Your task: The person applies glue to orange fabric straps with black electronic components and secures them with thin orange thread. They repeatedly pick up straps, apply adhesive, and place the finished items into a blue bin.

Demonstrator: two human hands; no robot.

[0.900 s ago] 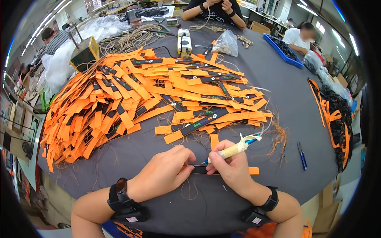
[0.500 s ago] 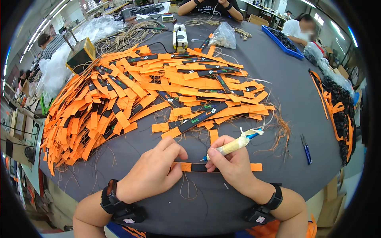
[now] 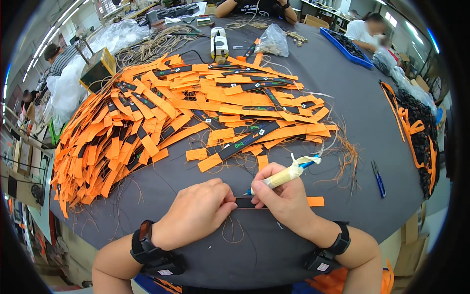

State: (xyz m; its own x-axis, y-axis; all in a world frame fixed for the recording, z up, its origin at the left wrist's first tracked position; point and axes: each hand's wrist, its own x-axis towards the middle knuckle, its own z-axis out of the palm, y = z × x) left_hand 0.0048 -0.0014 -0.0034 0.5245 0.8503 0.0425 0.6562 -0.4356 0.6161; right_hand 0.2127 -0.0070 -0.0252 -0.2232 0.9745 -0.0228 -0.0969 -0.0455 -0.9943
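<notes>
A black and orange fabric strap (image 3: 247, 202) lies flat on the dark grey table (image 3: 372, 127) just in front of me. My left hand (image 3: 196, 213) presses down on the strap's left end with its fingertips. My right hand (image 3: 281, 198) grips a tape-wrapped pen-like tool (image 3: 286, 175) with a blue tip, its point touching the strap's black middle. The strap's orange right end (image 3: 316, 201) sticks out past my right hand.
A big heap of orange and black straps (image 3: 186, 112) covers the table's left and middle. Small blue snips (image 3: 378, 177) lie at the right, with more straps (image 3: 416, 132) at the right edge. A clear bag (image 3: 273, 41) and a blue tray (image 3: 350, 45) stand far off. Other people work around the table.
My hands have stayed on the strap. My left fingers have slid closer to my right hand, covering more of the strap's left end. The tool has tilted slightly.
</notes>
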